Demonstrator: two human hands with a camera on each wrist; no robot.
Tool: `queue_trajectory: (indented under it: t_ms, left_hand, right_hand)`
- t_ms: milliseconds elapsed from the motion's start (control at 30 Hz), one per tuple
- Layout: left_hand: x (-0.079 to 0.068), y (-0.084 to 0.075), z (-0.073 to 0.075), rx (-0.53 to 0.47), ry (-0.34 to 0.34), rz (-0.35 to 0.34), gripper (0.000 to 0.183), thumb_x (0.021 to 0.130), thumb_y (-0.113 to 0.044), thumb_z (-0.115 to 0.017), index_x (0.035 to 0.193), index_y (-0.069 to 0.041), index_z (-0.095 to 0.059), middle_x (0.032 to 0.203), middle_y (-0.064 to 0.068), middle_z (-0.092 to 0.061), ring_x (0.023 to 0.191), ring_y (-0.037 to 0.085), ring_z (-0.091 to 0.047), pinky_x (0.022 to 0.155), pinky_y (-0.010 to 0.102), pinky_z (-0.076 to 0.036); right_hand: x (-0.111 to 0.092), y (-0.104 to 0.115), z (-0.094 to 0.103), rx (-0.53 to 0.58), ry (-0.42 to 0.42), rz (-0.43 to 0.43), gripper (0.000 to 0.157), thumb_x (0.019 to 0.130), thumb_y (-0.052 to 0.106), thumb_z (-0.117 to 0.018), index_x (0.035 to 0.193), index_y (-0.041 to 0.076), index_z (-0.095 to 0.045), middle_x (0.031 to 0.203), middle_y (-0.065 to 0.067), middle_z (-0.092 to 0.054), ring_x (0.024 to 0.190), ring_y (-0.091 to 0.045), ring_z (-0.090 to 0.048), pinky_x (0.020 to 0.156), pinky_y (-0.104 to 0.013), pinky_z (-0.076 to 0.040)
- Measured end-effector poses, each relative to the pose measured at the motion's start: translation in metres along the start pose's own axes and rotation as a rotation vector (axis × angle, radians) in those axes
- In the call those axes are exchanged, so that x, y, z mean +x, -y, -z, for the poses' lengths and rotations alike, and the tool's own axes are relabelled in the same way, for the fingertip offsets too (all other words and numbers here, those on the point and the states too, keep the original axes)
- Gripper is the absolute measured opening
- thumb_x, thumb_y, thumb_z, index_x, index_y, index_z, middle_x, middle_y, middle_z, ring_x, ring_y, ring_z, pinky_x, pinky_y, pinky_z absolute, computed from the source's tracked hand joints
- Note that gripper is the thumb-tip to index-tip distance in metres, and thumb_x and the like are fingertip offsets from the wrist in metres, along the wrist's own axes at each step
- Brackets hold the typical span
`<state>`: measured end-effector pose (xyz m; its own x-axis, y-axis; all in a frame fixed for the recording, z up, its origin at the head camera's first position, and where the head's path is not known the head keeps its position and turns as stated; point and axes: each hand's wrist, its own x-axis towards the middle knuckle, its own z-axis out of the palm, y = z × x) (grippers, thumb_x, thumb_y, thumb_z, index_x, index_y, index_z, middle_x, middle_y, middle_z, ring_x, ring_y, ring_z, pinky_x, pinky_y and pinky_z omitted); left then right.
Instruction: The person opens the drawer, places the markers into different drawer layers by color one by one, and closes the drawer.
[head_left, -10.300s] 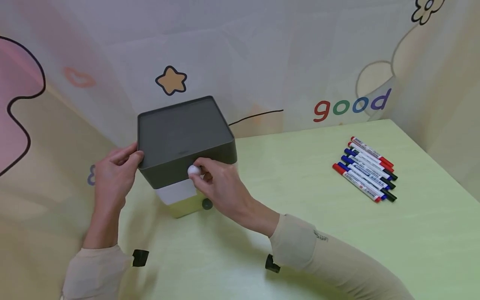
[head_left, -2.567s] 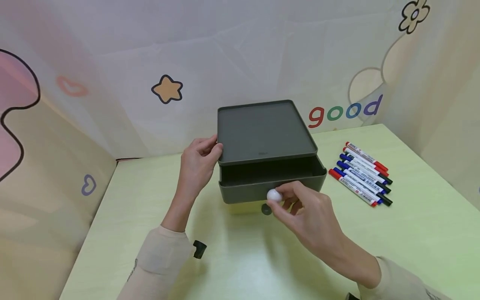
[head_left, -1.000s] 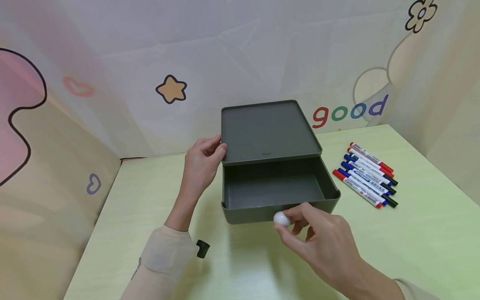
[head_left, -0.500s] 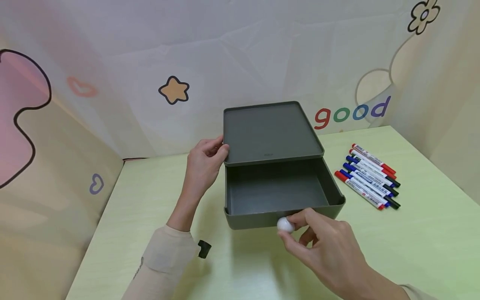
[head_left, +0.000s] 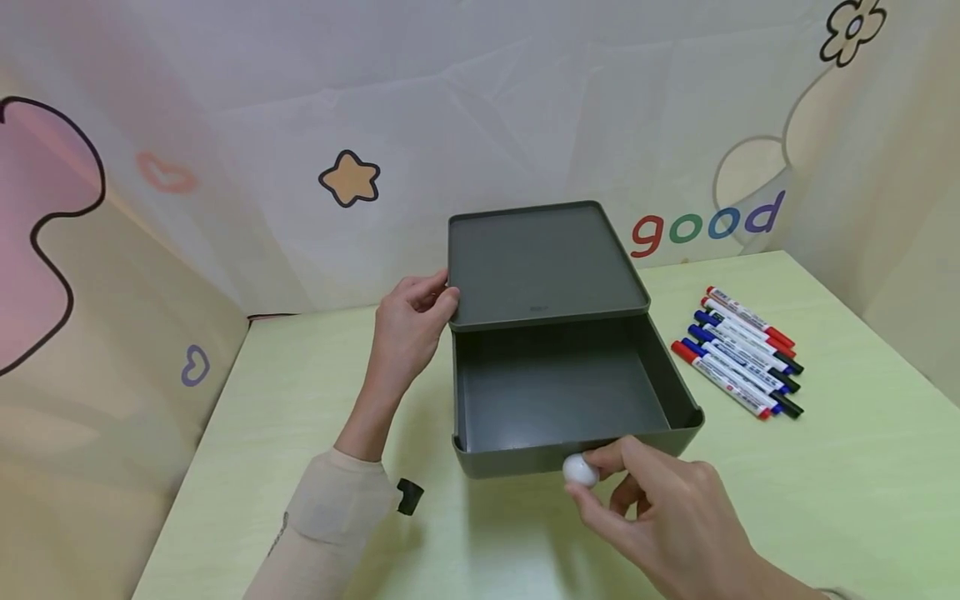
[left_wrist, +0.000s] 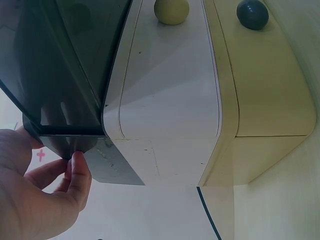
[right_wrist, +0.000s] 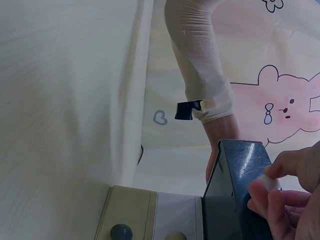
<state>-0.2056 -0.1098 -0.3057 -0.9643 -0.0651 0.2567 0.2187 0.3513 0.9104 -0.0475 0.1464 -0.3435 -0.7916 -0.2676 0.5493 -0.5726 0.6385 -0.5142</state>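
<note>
A small drawer cabinet [head_left: 547, 262] with a dark grey top stands at the back of the table. Its dark grey top drawer [head_left: 510, 464] is pulled far out, and its bare inside floor shows. The thumb and index finger of my right hand [head_left: 667, 512] pinch the round white knob [head_left: 580, 471] on the drawer's front. My left hand [head_left: 405, 329] grips the front left corner of the cabinet's top. In the left wrist view, the white drawer [left_wrist: 170, 85] and yellow drawer [left_wrist: 270, 85] below it are closed, each with a round knob.
Several whiteboard markers [head_left: 738, 354] with red, blue and black ends lie side by side on the pale green table [head_left: 300, 400], right of the cabinet. A printed cloth [head_left: 405, 100] hangs behind the table and along its sides.
The cabinet has moved right since the oldest frame. Closed then, its top drawer has come out toward me, and slid further in the last second with my right hand on its knob.
</note>
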Motion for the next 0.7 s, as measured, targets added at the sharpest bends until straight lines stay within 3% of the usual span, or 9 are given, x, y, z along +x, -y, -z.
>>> queue_trajectory:
  t_ms: [300, 533, 600, 700]
  left_hand:
    - [0.001, 0.001, 0.0, -0.007, -0.002, -0.011, 0.04, 0.101, -0.021, -0.067, 0.14, -0.008, -0.066, 0.117, 0.01, -0.064, 0.107, 0.022, -0.066, 0.089, 0.035, -0.055]
    - [0.001, 0.001, 0.0, -0.005, -0.003, -0.011, 0.04, 0.101, -0.02, -0.067, 0.139, -0.007, -0.066, 0.117, 0.011, -0.064, 0.106, 0.023, -0.065, 0.09, 0.036, -0.055]
    - [0.001, 0.001, 0.0, -0.006, -0.003, -0.011, 0.04, 0.101, -0.02, -0.067, 0.139, -0.007, -0.066, 0.117, 0.011, -0.064, 0.106, 0.023, -0.065, 0.09, 0.036, -0.055]
    - [0.001, 0.001, 0.0, -0.005, -0.001, -0.009, 0.04, 0.101, -0.02, -0.067, 0.139, -0.007, -0.066, 0.117, 0.01, -0.064, 0.106, 0.023, -0.065, 0.091, 0.036, -0.055]
  right_hand:
    - [-0.007, -0.001, 0.002, -0.012, -0.014, 0.049, 0.025, 0.086, 0.034, -0.086, 0.095, 0.018, -0.07, 0.079, 0.013, -0.073, 0.057, 0.011, -0.053, 0.05, -0.01, -0.042]
    - [-0.012, 0.0, 0.0, -0.023, -0.013, 0.065, 0.04, 0.093, 0.055, -0.068, 0.097, 0.016, -0.071, 0.073, 0.015, -0.068, 0.055, 0.011, -0.049, 0.051, -0.009, -0.041]
    - [-0.013, 0.001, -0.001, -0.009, -0.002, 0.071, 0.04, 0.093, 0.054, -0.068, 0.098, 0.014, -0.071, 0.075, 0.013, -0.071, 0.055, 0.011, -0.049, 0.05, -0.009, -0.04]
    - [-0.015, 0.003, -0.002, -0.018, 0.026, 0.036, 0.032, 0.089, 0.043, -0.081, 0.099, 0.014, -0.071, 0.078, 0.012, -0.072, 0.054, 0.012, -0.048, 0.051, -0.009, -0.04]
